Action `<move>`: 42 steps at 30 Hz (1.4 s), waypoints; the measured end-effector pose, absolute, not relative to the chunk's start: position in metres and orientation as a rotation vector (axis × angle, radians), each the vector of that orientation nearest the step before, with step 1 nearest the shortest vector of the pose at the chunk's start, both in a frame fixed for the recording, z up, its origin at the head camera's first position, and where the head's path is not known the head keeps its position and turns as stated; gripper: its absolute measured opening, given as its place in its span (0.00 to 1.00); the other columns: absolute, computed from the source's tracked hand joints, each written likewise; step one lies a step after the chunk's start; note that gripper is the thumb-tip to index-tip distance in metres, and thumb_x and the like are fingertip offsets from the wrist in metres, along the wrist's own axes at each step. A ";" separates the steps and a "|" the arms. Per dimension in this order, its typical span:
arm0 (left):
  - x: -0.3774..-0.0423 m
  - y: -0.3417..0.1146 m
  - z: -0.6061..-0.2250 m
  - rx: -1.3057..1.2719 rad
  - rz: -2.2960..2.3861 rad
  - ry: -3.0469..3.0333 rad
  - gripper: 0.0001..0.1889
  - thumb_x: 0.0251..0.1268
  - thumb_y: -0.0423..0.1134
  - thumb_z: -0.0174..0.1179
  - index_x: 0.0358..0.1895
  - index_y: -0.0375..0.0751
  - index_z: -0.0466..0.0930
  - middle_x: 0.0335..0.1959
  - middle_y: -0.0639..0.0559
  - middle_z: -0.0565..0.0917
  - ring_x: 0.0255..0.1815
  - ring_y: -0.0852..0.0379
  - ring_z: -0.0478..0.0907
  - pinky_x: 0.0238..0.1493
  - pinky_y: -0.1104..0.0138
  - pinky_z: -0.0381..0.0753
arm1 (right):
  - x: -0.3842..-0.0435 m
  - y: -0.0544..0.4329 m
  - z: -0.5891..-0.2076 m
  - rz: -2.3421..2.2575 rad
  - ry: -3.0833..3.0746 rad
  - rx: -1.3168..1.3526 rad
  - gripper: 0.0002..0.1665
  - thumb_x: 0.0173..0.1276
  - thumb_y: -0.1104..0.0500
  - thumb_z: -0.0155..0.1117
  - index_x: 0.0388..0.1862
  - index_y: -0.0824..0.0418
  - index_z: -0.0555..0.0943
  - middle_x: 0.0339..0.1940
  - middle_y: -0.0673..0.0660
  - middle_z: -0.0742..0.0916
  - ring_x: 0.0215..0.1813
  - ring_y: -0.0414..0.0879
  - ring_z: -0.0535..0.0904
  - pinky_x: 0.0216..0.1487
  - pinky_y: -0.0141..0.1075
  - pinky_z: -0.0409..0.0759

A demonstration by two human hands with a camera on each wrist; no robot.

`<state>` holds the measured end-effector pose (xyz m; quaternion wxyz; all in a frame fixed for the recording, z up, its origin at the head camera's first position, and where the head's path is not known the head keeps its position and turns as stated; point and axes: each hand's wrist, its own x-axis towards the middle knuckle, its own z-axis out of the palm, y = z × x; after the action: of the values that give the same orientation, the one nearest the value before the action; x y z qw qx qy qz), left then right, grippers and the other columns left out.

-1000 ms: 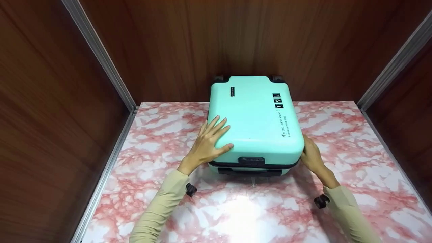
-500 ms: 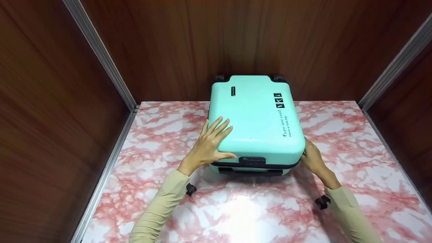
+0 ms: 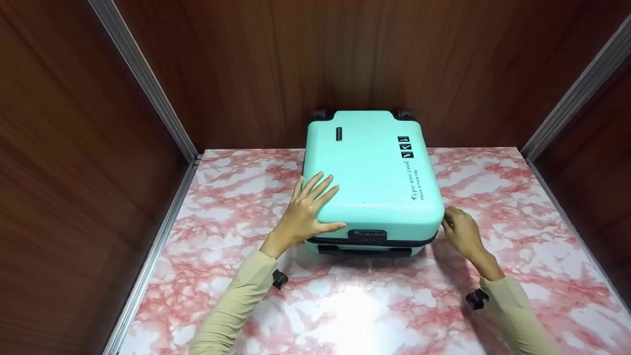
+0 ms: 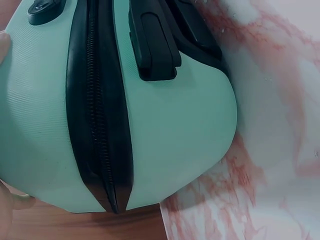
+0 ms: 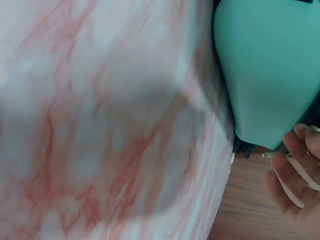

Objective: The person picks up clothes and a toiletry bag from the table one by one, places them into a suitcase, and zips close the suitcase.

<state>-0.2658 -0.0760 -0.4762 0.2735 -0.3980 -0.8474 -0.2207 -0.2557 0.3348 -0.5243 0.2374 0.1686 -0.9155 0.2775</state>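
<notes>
A mint-green hard-shell suitcase (image 3: 372, 172) lies flat on the table, its black handle end facing me. My left hand (image 3: 300, 217) rests on its near left corner, fingers spread over the lid and thumb along the front edge. A black zipper band (image 4: 100, 110) runs between the two shells in the left wrist view, its teeth together there. Beside the near right corner, my right hand (image 3: 462, 229) has its fingers curled and pinches at the zipper seam, where the zipper pull is mostly hidden. In the right wrist view its fingers (image 5: 287, 172) bend toward the seam.
The table (image 3: 236, 197) has a red-and-white marbled top. A dark wood panel (image 3: 365, 54) stands right behind the suitcase wheels, with more panels and metal rails at both sides. A black combination lock (image 3: 367, 234) sits on the suitcase's front edge.
My right hand has shifted slightly toward me and to the right along the suitcase's side. The left thumb has slid down to the front edge. The suitcase stays in nearly the same place.
</notes>
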 end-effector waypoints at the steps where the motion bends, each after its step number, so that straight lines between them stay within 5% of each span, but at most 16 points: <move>1: -0.266 -0.076 -0.476 -1.069 -0.586 -2.279 0.45 0.58 0.70 0.61 0.71 0.40 0.70 0.74 0.42 0.65 0.76 0.42 0.54 0.69 0.35 0.48 | -0.255 0.335 -0.523 0.749 -2.502 0.468 0.07 0.60 0.78 0.63 0.28 0.69 0.81 0.26 0.60 0.84 0.27 0.51 0.76 0.30 0.49 0.73; 8: -0.267 -0.077 -0.478 -1.058 -0.605 -2.253 0.45 0.56 0.69 0.64 0.69 0.40 0.72 0.73 0.41 0.66 0.75 0.41 0.56 0.68 0.34 0.50 | -0.252 0.337 -0.518 0.708 -2.485 0.516 0.11 0.54 0.79 0.65 0.24 0.65 0.83 0.24 0.58 0.86 0.27 0.54 0.81 0.29 0.53 0.76; 14: -0.268 -0.077 -0.478 -1.046 -0.629 -2.242 0.45 0.55 0.68 0.65 0.69 0.40 0.72 0.72 0.40 0.67 0.75 0.41 0.57 0.71 0.37 0.45 | -0.240 0.342 -0.515 0.677 -2.465 0.586 0.13 0.50 0.79 0.69 0.30 0.65 0.89 0.26 0.57 0.88 0.29 0.58 0.83 0.29 0.54 0.78; 27: -0.266 -0.075 -0.477 -1.044 -0.641 -2.263 0.44 0.54 0.66 0.67 0.69 0.40 0.73 0.72 0.41 0.67 0.75 0.41 0.57 0.71 0.37 0.46 | -0.226 0.347 -0.511 0.660 -2.532 0.687 0.11 0.54 0.76 0.70 0.35 0.65 0.89 0.25 0.54 0.88 0.29 0.52 0.84 0.31 0.52 0.80; 35: -0.266 -0.075 -0.476 -1.052 -0.634 -2.268 0.44 0.54 0.66 0.67 0.69 0.40 0.72 0.73 0.41 0.67 0.75 0.41 0.56 0.70 0.36 0.46 | -0.223 0.354 -0.512 0.796 -2.661 0.733 0.32 0.46 0.89 0.49 0.45 0.68 0.86 0.28 0.52 0.87 0.29 0.44 0.83 0.30 0.36 0.81; 42: -0.265 -0.077 -0.477 -1.036 -0.621 -2.278 0.45 0.55 0.67 0.66 0.70 0.41 0.71 0.73 0.42 0.66 0.76 0.42 0.55 0.71 0.37 0.46 | -0.223 0.354 -0.505 0.724 -2.600 0.771 0.32 0.42 0.88 0.50 0.40 0.67 0.89 0.29 0.54 0.90 0.30 0.47 0.86 0.29 0.30 0.79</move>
<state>-0.2653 -0.0766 -0.4774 0.2779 -0.3859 -0.8487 -0.2315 -0.2225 0.3539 -0.5048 0.1666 0.2707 -0.9134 0.2542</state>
